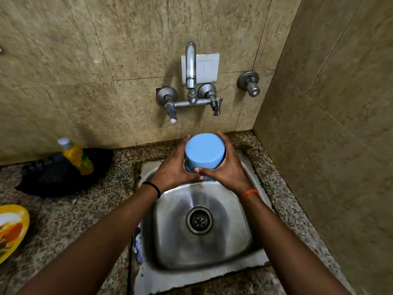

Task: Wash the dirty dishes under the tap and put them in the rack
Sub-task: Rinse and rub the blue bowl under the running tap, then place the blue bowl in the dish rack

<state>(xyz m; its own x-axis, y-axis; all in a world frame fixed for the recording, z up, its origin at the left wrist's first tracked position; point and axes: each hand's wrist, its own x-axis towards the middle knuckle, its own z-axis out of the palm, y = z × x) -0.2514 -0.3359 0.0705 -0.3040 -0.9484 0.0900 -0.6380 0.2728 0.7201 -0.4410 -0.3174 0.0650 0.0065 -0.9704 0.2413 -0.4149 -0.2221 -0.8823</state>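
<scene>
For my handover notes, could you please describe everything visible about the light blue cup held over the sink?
The light blue cup looks like smooth matt plastic, cylindrical, turned so its flat base faces the camera. Both hands grip its sides above the steel sink: the left hand and the right hand. No water visibly runs onto it.

Head camera looks steeply down (close) over the sink [212, 258].

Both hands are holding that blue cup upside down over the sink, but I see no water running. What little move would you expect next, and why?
Probably the right hand lets go and turns the tap handle just above it, while the left hand keeps the blue cup. No stream shows from the spout, the sink holds no water, and the cup needs rinsing.
</scene>
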